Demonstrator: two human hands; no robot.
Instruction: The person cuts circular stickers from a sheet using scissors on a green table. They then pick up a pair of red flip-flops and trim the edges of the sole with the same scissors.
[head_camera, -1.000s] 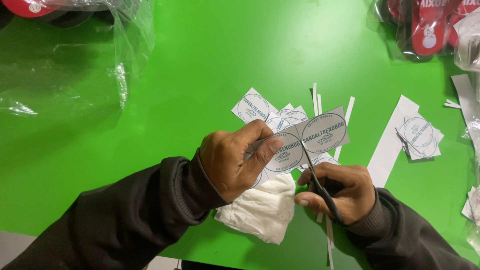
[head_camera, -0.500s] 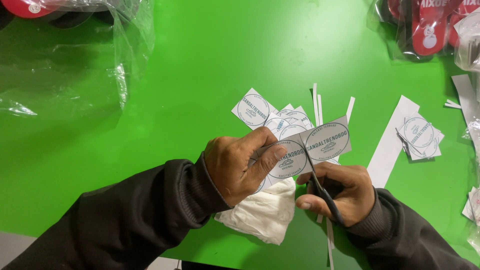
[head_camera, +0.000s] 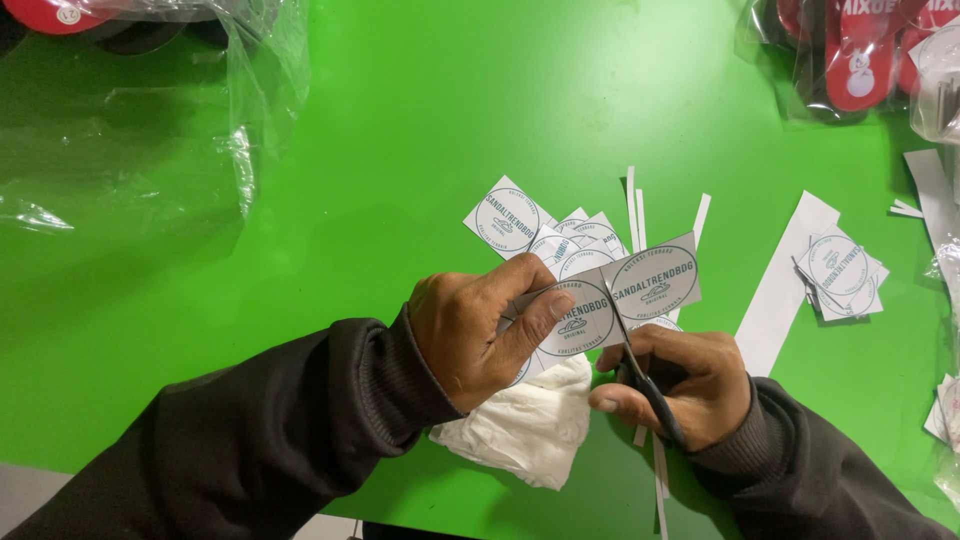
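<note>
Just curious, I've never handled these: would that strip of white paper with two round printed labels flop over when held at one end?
Probably only slightly: the white paper label strip juts past the left hand nearly flat. It looks thin and light, since scissors slice it.

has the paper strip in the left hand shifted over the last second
Yes, slightly. The paper strip has slid right, judged against the small stack of cut labels lying still on the green table.

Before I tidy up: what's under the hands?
A crumpled white cloth lies on the green table under the left hand; its upper part is covered.
</note>
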